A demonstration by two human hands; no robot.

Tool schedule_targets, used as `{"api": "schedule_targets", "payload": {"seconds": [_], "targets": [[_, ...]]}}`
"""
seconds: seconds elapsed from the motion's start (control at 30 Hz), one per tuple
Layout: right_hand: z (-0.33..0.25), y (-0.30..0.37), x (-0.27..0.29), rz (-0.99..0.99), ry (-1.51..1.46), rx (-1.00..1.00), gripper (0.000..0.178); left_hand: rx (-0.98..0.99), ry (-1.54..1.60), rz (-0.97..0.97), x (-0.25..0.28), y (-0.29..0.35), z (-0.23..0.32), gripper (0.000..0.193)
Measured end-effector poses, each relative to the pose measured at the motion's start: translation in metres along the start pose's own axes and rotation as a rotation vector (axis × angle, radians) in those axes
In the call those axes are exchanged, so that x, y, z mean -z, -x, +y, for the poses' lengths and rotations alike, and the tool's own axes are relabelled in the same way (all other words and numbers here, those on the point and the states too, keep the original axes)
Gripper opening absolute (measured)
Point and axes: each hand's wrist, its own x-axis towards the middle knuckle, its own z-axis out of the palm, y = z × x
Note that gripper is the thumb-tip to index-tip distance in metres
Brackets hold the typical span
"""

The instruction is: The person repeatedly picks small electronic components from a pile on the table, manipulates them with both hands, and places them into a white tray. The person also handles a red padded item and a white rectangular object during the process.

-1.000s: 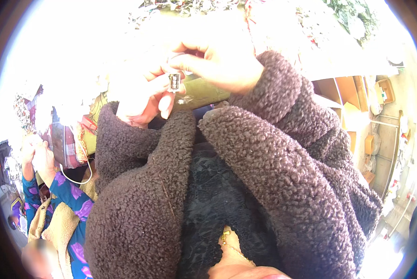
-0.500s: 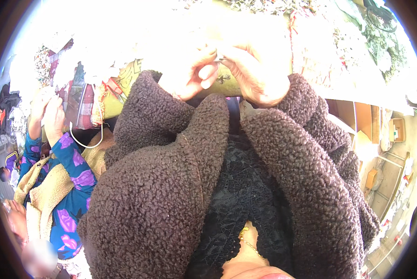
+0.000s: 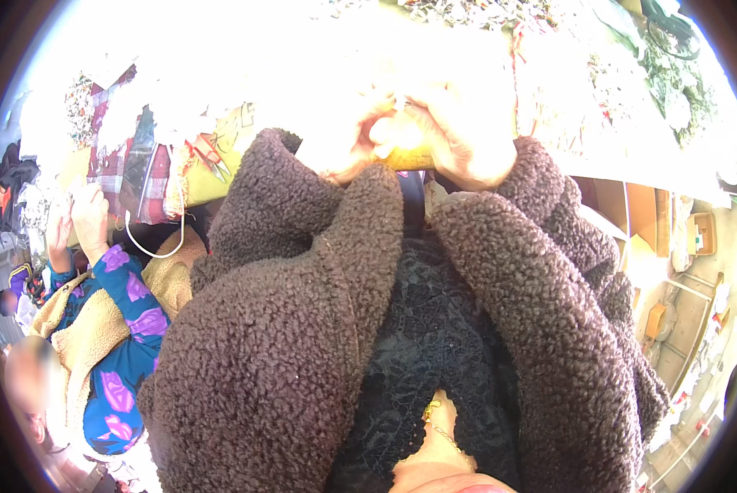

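Above the near edge of the olive-yellow tabletop [image 3: 409,158], the left hand [image 3: 352,136] and right hand [image 3: 460,138] bring curled fingertips close around a small pale piece [image 3: 400,103], so washed out by glare that I can't tell whether either pinches it. Nubbly brown fleece sleeves [image 3: 262,185] flank them; farther left sit a red-handled metal tool [image 3: 207,154], checked cloth [image 3: 156,185] and a smooth white cord loop [image 3: 158,257].

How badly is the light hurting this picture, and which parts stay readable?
Head view: harsh glare bleaches the upper middle, washing out much of the left hand and right hand, so anything small between them can't be made out; head view: the brown fleecy jacket keeps clear texture; head view: corners go black and fisheye distortion shows toward the rim.
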Motion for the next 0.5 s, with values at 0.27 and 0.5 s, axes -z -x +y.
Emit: {"api": "schedule_targets", "payload": {"seconds": [0.27,0.5], "targets": [[-0.001,-0.020,0.032,-0.327,-0.247,-0.255,0.025,-0.087,-0.223,-0.272,0.020,-0.004,0.001,0.029],[0.000,-0.019,0.035,-0.348,-0.306,-0.572,0.016,0.217,-0.342,-0.102,0.009,-0.003,0.010,0.017]]}}
